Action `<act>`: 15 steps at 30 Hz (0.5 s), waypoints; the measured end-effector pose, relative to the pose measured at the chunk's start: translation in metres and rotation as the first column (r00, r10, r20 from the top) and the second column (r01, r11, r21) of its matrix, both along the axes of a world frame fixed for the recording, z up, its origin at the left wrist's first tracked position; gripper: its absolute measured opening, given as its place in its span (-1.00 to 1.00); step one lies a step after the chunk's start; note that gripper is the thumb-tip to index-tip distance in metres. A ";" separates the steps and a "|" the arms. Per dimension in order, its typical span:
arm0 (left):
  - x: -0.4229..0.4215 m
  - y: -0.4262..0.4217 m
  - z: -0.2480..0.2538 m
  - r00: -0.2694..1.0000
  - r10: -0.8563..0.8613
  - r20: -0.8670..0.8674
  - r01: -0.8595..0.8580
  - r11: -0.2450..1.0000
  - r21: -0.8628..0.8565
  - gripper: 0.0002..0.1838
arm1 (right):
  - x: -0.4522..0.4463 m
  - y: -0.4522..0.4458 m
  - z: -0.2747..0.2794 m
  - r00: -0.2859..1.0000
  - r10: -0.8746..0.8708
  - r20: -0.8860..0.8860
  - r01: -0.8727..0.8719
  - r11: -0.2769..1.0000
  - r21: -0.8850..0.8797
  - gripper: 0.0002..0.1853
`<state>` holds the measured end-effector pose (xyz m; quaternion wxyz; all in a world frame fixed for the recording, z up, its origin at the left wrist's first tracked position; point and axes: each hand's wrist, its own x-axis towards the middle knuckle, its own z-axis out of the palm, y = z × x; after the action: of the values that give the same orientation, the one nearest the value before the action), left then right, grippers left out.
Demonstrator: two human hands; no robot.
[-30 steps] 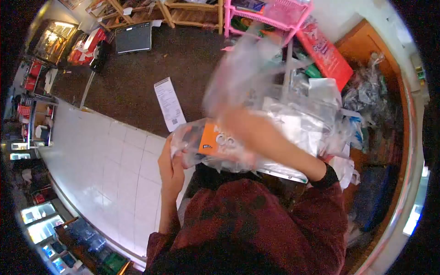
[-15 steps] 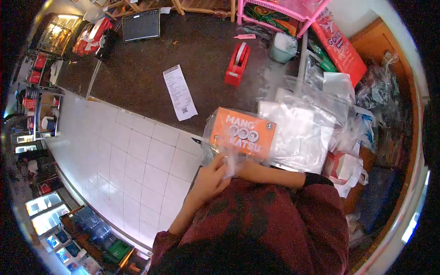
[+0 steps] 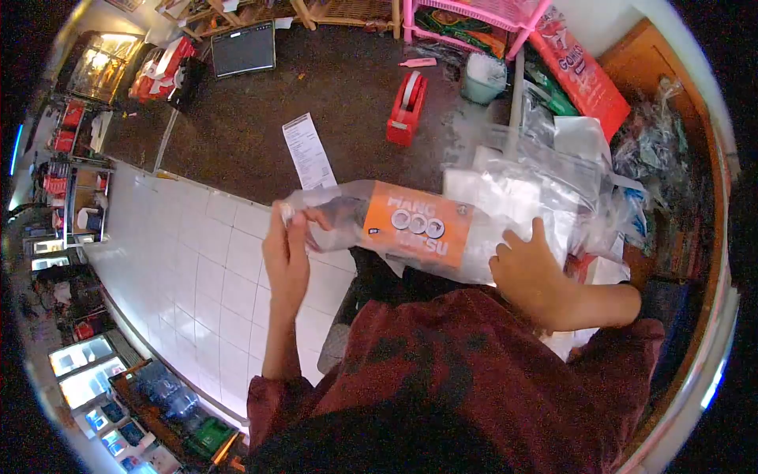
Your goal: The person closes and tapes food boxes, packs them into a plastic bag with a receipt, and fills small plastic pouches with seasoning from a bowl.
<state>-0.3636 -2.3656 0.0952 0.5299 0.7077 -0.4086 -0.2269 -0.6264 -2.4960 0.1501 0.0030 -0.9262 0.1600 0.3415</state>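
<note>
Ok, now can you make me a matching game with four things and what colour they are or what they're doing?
Things
1. tape dispenser
2. box
3. left hand
4. paper slip

Clues
A. white, with print on it
B. pinching one end of the clear bag
C. red, on the dark counter
D. orange, inside the clear bag

Right pairs: 1-C, 2-D, 3-B, 4-A

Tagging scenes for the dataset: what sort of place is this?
Probably a takeaway food shop's packing counter: a bagged orange pack seemingly lettered KATSU, a printed slip like a receipt, and a red tape dispenser with clear plastic bags to its right.
</note>
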 end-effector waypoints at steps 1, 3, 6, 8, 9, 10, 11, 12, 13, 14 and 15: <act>0.004 -0.005 0.005 0.999 0.024 0.038 -0.023 0.999 -0.023 -0.72 | 0.000 -0.007 0.010 0.981 0.103 0.166 -0.096 0.994 -0.051 -0.82; 0.009 -0.014 0.025 0.990 -0.006 0.142 -0.002 0.998 0.056 -0.78 | 0.004 -0.023 0.034 0.921 0.213 0.325 -0.184 0.976 -0.118 -0.85; 0.014 -0.016 0.049 0.950 -0.051 0.310 -0.002 0.986 0.169 -0.85 | 0.012 -0.044 0.053 0.789 0.208 0.579 -0.133 0.977 -0.170 -0.82; 0.013 -0.017 0.061 0.924 -0.050 0.379 -0.027 0.980 0.195 -0.86 | 0.012 -0.053 0.043 0.597 -0.097 0.796 0.061 0.995 0.075 -0.82; 0.008 -0.016 0.066 0.923 -0.034 0.384 -0.059 0.972 0.226 -0.87 | 0.012 -0.056 0.036 0.596 -0.092 0.798 0.054 0.996 0.075 -0.82; 0.004 -0.014 0.069 0.921 -0.020 0.389 -0.089 0.962 0.259 -0.86 | 0.013 -0.057 0.029 0.552 -0.215 0.805 0.097 0.976 0.195 -0.81; 0.000 -0.012 0.068 0.921 -0.017 0.390 -0.093 0.960 0.263 -0.86 | 0.012 -0.060 0.024 0.504 -0.338 0.795 0.134 0.940 0.314 -0.80; -0.002 -0.010 0.068 0.916 0.024 0.402 -0.121 0.968 0.220 -0.84 | 0.011 -0.061 0.021 0.506 -0.341 0.792 0.131 0.938 0.320 -0.80; -0.005 -0.006 0.067 0.910 0.061 0.410 -0.146 0.973 0.179 -0.82 | 0.008 -0.060 0.019 0.475 -0.547 0.689 0.161 0.824 0.543 -0.71; 0.005 0.005 0.059 0.956 0.006 0.294 -0.082 0.966 0.247 -0.53 | 0.005 -0.060 0.017 0.439 -0.719 0.538 0.182 0.658 0.731 -0.62; 0.014 0.009 0.052 0.956 0.009 0.292 -0.085 0.965 0.250 -0.53 | 0.000 -0.061 0.017 0.443 -0.719 0.535 0.181 0.657 0.732 -0.62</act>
<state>-0.3500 -2.3569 0.1474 0.3726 0.8060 -0.4312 -0.1601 -0.6262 -2.5570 0.1668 0.4502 -0.8410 0.2851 -0.0935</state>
